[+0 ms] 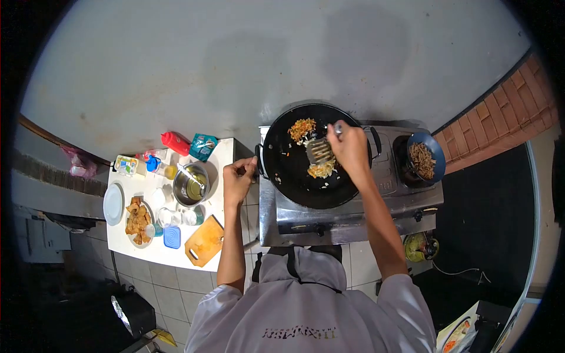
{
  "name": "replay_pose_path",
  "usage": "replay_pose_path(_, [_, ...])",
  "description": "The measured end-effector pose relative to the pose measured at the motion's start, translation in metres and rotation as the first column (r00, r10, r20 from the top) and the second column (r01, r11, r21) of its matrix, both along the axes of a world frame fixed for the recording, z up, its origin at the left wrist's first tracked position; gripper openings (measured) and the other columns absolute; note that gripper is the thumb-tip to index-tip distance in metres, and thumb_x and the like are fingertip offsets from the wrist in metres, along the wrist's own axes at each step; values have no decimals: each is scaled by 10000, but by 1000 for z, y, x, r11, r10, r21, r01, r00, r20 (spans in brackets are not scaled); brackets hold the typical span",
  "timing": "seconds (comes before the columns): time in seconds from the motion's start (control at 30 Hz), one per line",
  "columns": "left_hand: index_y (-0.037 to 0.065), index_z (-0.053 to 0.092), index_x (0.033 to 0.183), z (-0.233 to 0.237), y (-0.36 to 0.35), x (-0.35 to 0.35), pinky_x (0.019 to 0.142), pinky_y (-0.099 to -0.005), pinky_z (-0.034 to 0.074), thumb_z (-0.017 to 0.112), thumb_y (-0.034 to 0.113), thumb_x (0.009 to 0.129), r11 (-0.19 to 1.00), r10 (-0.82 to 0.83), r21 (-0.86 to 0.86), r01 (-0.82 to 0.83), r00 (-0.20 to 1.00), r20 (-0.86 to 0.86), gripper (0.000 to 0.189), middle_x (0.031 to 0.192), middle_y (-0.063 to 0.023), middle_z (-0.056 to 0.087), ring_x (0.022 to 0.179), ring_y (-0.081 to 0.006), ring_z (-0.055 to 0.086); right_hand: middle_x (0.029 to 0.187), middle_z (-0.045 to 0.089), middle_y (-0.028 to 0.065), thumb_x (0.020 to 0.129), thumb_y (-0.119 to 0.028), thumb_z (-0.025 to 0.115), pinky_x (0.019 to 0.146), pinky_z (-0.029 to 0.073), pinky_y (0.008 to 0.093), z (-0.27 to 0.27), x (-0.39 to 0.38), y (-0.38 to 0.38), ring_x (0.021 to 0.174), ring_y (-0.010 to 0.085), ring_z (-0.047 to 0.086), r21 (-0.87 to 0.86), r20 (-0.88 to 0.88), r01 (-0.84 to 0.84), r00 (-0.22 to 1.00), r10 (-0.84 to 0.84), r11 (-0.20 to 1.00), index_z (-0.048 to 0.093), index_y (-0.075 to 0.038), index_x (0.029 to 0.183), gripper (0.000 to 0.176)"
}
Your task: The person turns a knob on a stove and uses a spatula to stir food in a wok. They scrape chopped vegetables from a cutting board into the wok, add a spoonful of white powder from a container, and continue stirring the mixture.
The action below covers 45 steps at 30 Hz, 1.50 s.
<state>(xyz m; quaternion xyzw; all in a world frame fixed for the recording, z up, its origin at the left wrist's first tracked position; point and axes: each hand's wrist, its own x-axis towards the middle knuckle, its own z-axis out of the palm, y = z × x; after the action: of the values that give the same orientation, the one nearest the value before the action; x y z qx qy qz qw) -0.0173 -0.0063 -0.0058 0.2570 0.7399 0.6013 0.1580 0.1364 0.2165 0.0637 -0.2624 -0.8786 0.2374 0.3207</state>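
Observation:
A large black wok (294,191) sits on the stove. My left hand (238,179) is closed at the wok's left handle, with thumb and fingertips pinching it. My right hand (349,147) grips a slotted metal spatula (319,152), its blade down inside the wok. Under and beside the blade lies a pale yellowish heap of food (321,170) that looks like egg. Farther back in the wok is an orange, finely chopped heap (302,129). Small bits are scattered over the wok's bottom.
On the stove (353,220), a smaller blue pan (436,159) holds brown strips. The white table (170,256) at left carries a metal pot (192,185), fried pieces (139,222), a cutting board (205,241), a red bottle (175,143) and several containers. A gas cylinder (419,247) stands right.

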Motion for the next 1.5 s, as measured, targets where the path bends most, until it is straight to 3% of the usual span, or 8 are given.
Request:
replay_pose_path(0.2, [-46,689,887,9,4,0,472,-200,373,683,147,867,999,3,-49,-2,1000,26,194,617,27,539,524,-40,463,580,573,206,854,-154,628,489,442,418,-5,4,-16,543,377,595,-55,-38,-119,992,117,991,600,15,741,205])
replay_pose_path(0.53, [-40,689,866,-8,4,-5,495,-193,358,676,122,869,999,-29,-19,29,1000,9,163,633,46,519,559,-30,447,582,582,199,848,-172,631,498,435,393,-5,43,25,536,364,592,215,29,190,979,-201,958,602,40,741,239])
replay_pose_path(0.73, [-43,685,863,3,2,-1,528,-195,363,675,111,867,999,-27,-17,27,999,21,155,636,44,521,586,-31,446,523,511,178,839,-144,637,467,384,393,4,35,13,479,366,530,-131,-194,170,962,-194,977,545,23,637,278])
replay_pose_path(0.8, [-45,683,864,3,2,0,537,-196,368,674,109,866,1000,-19,-12,20,999,47,154,638,41,526,593,-32,451,515,497,166,848,-143,633,458,369,383,-10,32,19,454,327,518,8,-156,187,971,-183,982,544,18,664,260])
replay_pose_path(1.13, [-53,683,889,3,5,1,536,-195,376,685,109,853,999,8,-49,-9,1000,-16,166,633,36,532,587,-34,457,529,508,145,856,-160,653,441,352,345,-1,24,46,412,236,432,83,-114,-36,992,46,996,587,17,753,215])
replay_pose_path(1.17, [-52,684,894,2,4,0,536,-195,375,683,111,855,999,0,-43,0,1000,-4,167,636,36,534,588,-33,457,527,464,72,865,-160,655,448,315,297,-12,23,49,462,122,364,-24,-121,-136,984,133,990,615,18,821,187])
replay_pose_path(1.4, [-44,689,881,-2,5,-3,530,-196,367,672,114,866,1000,-14,-2,14,999,28,160,640,39,539,585,-32,450,578,551,144,851,-154,669,475,385,300,8,15,46,456,174,484,78,-76,-205,974,211,976,635,9,853,166])
replay_pose_path(1.5, [-40,690,870,-3,4,-5,525,-195,362,671,111,867,999,-38,3,37,999,40,152,639,39,537,581,-31,446,606,559,191,853,-168,647,499,405,388,5,7,26,496,323,543,-32,-37,-330,944,329,944,619,17,831,189])
